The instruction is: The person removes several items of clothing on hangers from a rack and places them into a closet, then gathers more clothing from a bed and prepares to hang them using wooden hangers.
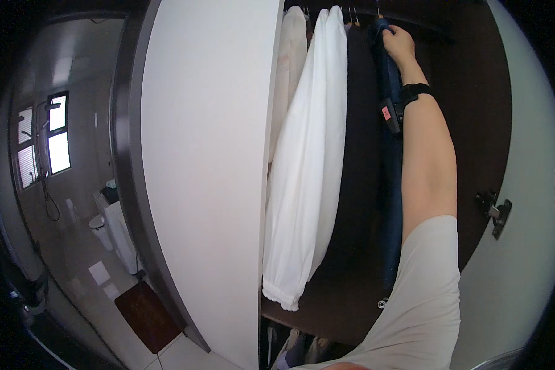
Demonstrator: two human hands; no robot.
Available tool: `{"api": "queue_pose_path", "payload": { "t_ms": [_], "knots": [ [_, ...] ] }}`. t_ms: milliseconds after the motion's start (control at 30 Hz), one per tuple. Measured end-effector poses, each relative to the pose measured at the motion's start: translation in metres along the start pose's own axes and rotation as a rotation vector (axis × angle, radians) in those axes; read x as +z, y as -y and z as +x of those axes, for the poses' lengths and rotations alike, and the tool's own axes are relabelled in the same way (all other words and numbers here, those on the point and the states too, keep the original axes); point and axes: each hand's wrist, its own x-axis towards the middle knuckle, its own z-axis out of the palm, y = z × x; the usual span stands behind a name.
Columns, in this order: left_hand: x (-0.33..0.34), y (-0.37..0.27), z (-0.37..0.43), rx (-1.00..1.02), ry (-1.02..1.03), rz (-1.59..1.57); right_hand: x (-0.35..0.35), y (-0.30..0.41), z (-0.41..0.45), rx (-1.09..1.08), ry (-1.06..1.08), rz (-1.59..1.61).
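Note:
Inside an open wardrobe, my right hand (398,42) grips the upper part of a dark blue garment (391,185) hanging from a hanger (379,15). A black strap with a box-like device (391,115) is on my right wrist. Left of the blue garment hang dark clothing (363,138), a long white garment (317,138) with a gathered lower edge, and a paler, cream garment (290,69) partly behind it. My left hand is out of view.
A white panel (208,162) borders the wardrobe's left side. An open door (513,277) with a metal hinge (498,213) is at right. Items (291,349) lie below the wardrobe floor. Farther left, a doorway shows a bathroom and a brown mat (148,317).

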Motion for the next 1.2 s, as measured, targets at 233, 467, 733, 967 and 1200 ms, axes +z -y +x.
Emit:
{"api": "queue_pose_path", "payload": {
  "t_ms": [233, 467, 733, 967, 1200],
  "knots": [
    [-0.002, -0.009, 0.007, -0.011, -0.009, 0.071, 0.01, -0.027, 0.034, 0.027, 0.152, -0.17],
    [0.009, 0.008, -0.009, 0.01, -0.018, 0.128, 0.011, -0.008, 0.016, 0.057, 0.168, -0.204],
    [0.044, 0.074, -0.033, 0.191, -0.047, 0.277, -0.018, 0.027, -0.063, 0.171, 0.122, -0.284],
    [0.05, 0.13, -0.089, 0.477, -0.048, 0.541, -0.122, 0.076, -0.212, 0.416, 0.243, -0.463],
    [0.05, 0.152, -0.135, 0.657, 0.01, 0.658, -0.204, 0.068, -0.418, 0.282, 0.309, -0.297]
  ]
}}
